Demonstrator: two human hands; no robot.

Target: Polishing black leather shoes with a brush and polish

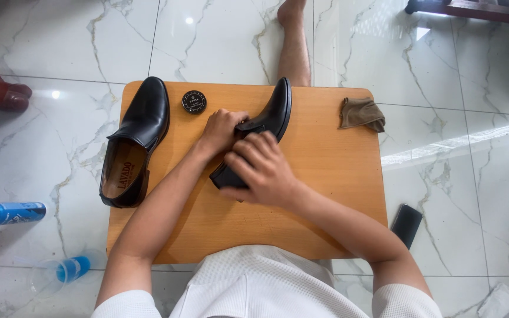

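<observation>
White ribbed shirt filled the bottom edge; past it, both hands worked on a black shoe (269,121) tipped on its side at centre of the wooden surface (325,194). Right hand (263,171) closed over the heel, steadying it; left hand (222,129) curled shut at the opening, contents hidden. Second shoe (136,138) stood upright at 9 o'clock, polish tin (194,101) at 11, brown cloth (362,113) at 2.

Both hands hide the tilted shoe's (273,115) heel (fingers overlapping).
</observation>
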